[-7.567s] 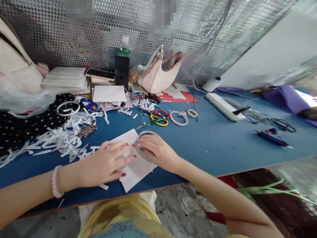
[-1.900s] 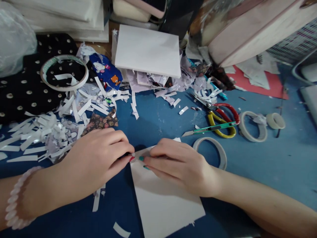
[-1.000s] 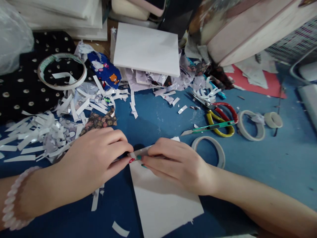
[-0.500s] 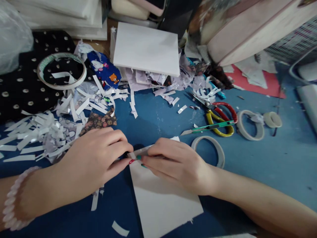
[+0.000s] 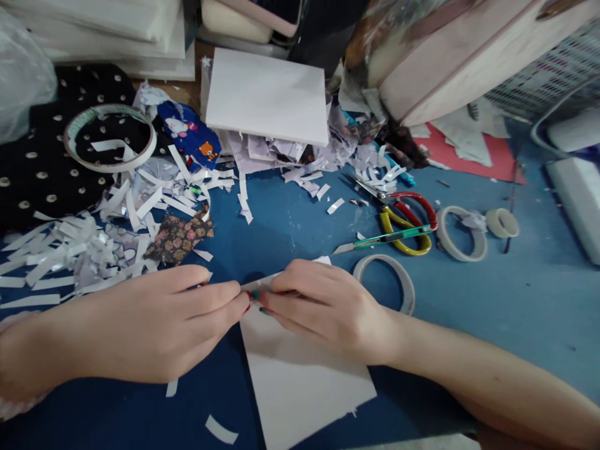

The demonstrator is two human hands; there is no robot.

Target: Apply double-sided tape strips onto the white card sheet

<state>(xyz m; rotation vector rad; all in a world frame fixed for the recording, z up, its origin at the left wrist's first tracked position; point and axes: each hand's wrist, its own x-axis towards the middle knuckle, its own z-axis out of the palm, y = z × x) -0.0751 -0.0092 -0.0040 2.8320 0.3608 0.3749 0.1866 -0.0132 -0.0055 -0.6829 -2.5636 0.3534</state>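
Observation:
A flat white board (image 5: pixel 304 387) lies at a slant on the blue table, its far edge under my fingers. At its far left corner my left hand (image 5: pixel 182 322) pinches, with red-nailed fingertips pressed on the edge. My right hand (image 5: pixel 328 306) reaches across the far part of the board and is closed on the same edge, its green nails meeting the left fingertips. Whatever thin piece may be between the fingertips is hidden. Just beyond the right hand lies a roll of tape (image 5: pixel 407 294).
Red-and-yellow-handled scissors (image 5: pixel 407 219) lie under a green craft knife (image 5: pixel 375 240) at right, near another tape roll (image 5: pixel 462 234). White paper strips (image 5: pixel 60 256) and a floral fabric scrap (image 5: pixel 180 237) lie at left. A white panel (image 5: pixel 267 94) rests on scraps at the back.
My left hand has turned flatter, and its fingers now reach straighter to the board's corner. The right hand keeps its grip. The whole view has shifted slightly.

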